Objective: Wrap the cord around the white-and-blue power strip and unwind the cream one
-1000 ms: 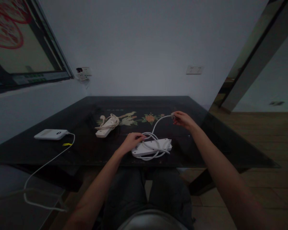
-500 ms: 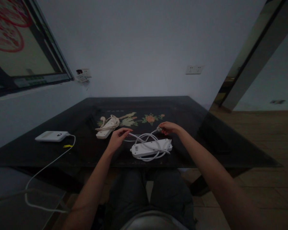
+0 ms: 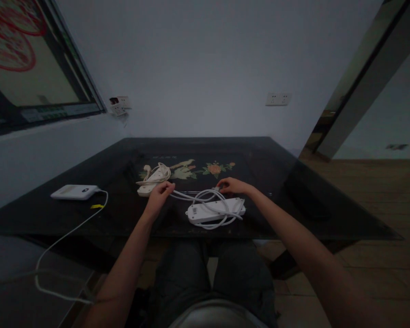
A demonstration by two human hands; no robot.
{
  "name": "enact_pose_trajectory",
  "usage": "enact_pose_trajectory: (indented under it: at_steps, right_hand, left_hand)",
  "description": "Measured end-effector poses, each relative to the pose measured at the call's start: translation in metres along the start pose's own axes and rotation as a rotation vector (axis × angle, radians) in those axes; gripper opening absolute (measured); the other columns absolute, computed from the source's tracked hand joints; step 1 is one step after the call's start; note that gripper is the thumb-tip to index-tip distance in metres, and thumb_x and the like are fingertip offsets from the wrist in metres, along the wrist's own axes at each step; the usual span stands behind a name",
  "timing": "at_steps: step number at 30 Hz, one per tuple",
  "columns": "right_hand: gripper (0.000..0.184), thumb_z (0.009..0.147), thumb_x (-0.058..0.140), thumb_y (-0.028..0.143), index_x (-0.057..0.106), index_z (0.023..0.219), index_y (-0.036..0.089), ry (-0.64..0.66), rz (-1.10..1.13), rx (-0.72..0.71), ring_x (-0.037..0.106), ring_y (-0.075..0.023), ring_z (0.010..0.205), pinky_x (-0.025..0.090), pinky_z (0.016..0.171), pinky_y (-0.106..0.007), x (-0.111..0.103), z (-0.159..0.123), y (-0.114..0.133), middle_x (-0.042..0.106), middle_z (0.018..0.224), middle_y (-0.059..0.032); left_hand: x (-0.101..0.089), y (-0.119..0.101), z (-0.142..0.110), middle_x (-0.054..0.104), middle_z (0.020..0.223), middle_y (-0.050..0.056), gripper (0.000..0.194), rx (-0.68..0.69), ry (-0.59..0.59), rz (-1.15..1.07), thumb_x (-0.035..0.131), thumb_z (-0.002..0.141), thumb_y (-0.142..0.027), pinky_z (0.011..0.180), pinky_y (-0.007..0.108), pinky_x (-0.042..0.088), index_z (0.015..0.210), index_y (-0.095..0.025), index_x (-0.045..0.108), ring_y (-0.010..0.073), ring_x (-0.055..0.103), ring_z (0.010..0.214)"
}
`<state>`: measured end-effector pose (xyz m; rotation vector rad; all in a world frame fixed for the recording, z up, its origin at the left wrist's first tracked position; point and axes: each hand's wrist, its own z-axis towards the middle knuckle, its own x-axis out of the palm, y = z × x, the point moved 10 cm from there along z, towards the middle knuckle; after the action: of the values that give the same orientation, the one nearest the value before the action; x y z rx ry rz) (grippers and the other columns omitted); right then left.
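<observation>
Two oblong plastic power strips lay out: one white strip (image 3: 200,212) near six o'clock on the table, and one cream strip (image 3: 148,188), wrapped in cord, at ten o'clock from it. The left hand (image 3: 159,197) pinched a white round cable (image 3: 184,197); the right hand (image 3: 235,186) gripped its pale plug (image 3: 216,188). Cable loops crossed the white strip. One flat white rectangular device (image 3: 74,192) sat toward nine o'clock. The glossy black table (image 3: 259,159) bore a floral picture (image 3: 214,169); a pale wall (image 3: 198,68) rose at twelve.

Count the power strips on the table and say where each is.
2. The nearer power strip lies with white cord looped over it, right of the left hand; the farther power strip lies partly behind that hand.
</observation>
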<state>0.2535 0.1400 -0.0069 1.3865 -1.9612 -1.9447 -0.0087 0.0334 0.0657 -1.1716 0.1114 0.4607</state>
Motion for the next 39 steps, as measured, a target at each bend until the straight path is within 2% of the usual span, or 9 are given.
enact_pose_trajectory:
  at_steps: [5,9,11,13,15,19,26,32,39]
  right_hand:
    - [0.03,0.067,0.076,0.025,0.07,0.094,0.013,-0.005,-0.01,-0.067,0.056,-0.0105,0.055,0.046,0.05,-0.02,0.005,0.003,0.005,0.064,0.066,0.0]
    - [0.033,0.068,0.074,0.029,0.07,0.096,0.012,0.028,0.05,-0.082,0.059,-0.012,0.06,0.05,0.056,-0.023,0.009,0.001,0.007,0.068,0.073,-0.0024]
    - [0.034,0.071,0.072,0.032,0.069,0.098,0.012,0.045,0.083,-0.08,0.06,-0.0119,0.062,0.051,0.059,-0.025,0.01,-0.002,0.008,0.069,0.078,-0.0038]
    - [0.035,0.073,0.07,0.035,0.069,0.099,0.013,0.058,0.109,-0.074,0.06,-0.0112,0.063,0.052,0.063,-0.025,0.012,-0.004,0.008,0.07,0.081,-0.0043]
    - [0.034,0.076,0.068,0.038,0.069,0.099,0.013,0.061,0.127,-0.069,0.06,-0.0107,0.063,0.052,0.065,-0.024,0.013,-0.005,0.008,0.07,0.081,-0.0041]
    - [0.039,0.083,0.059,0.049,0.07,0.089,0.012,0.042,0.13,-0.067,0.058,-0.0106,0.06,0.05,0.063,-0.024,0.017,-0.006,0.009,0.066,0.069,-0.0032]
    - [0.054,0.083,0.049,0.062,0.068,0.074,0.012,0.036,0.03,-0.138,0.047,-0.0097,0.053,0.038,0.052,-0.021,0.024,-0.011,0.028,0.059,0.058,-0.0007]
    - [0.04,0.079,0.062,0.049,0.068,0.096,0.013,0.039,-0.059,-0.199,0.048,-0.0098,0.057,0.036,0.053,-0.021,0.025,-0.02,0.045,0.064,0.072,-0.0024]
    - [0.029,0.083,0.059,0.035,0.067,0.099,0.012,-0.049,-0.109,-0.206,0.05,-0.0104,0.057,0.035,0.052,-0.021,0.021,-0.021,0.049,0.063,0.069,-0.0024]
  left_hand:
    - [-0.014,-0.006,-0.001,0.058,0.068,0.0,0.024,0.007,-0.06,0.114,0.051,0.081,-0.038,0.072,0.029,0.045,0.067,-0.019,0.056,0.0187,0.056,0.073]
    - [-0.007,-0.057,-0.016,0.064,0.089,0.005,0.011,0.094,-0.123,0.253,0.054,0.082,-0.027,0.092,0.035,0.039,0.081,-0.019,0.061,0.0226,0.056,0.095]
    - [0.029,-0.096,-0.029,0.066,0.094,0.006,0.016,0.256,-0.009,0.505,0.048,0.087,-0.024,0.095,0.037,0.037,0.09,-0.02,0.063,0.0226,0.057,0.098]
    - [0.078,-0.11,-0.04,0.068,0.094,0.006,0.02,0.306,0.221,0.677,0.046,0.09,-0.024,0.093,0.035,0.039,0.092,-0.02,0.065,0.0212,0.059,0.096]
    - [0.113,-0.103,-0.045,0.069,0.1,0.009,0.026,0.254,0.392,0.846,0.043,0.093,-0.026,0.089,0.033,0.041,0.095,-0.019,0.067,0.0218,0.06,0.097]
    - [0.138,-0.079,-0.035,0.07,0.1,0.014,0.027,0.154,0.429,0.93,0.046,0.092,-0.03,0.081,0.033,0.046,0.102,-0.018,0.069,0.0257,0.064,0.096]
    - [0.145,-0.052,-0.017,0.072,0.091,0.014,0.025,0.046,0.488,0.974,0.056,0.085,-0.037,0.076,0.033,0.049,0.092,-0.019,0.072,0.0276,0.068,0.089]
    - [0.144,-0.057,-0.018,0.072,0.09,0.015,0.023,0.07,0.503,0.959,0.056,0.086,-0.034,0.076,0.037,0.049,0.091,-0.018,0.072,0.0306,0.068,0.091]
    - [0.107,-0.077,-0.019,0.072,0.097,0.01,0.02,0.138,0.465,0.852,0.052,0.088,-0.029,0.077,0.031,0.046,0.09,-0.022,0.071,0.0252,0.065,0.095]
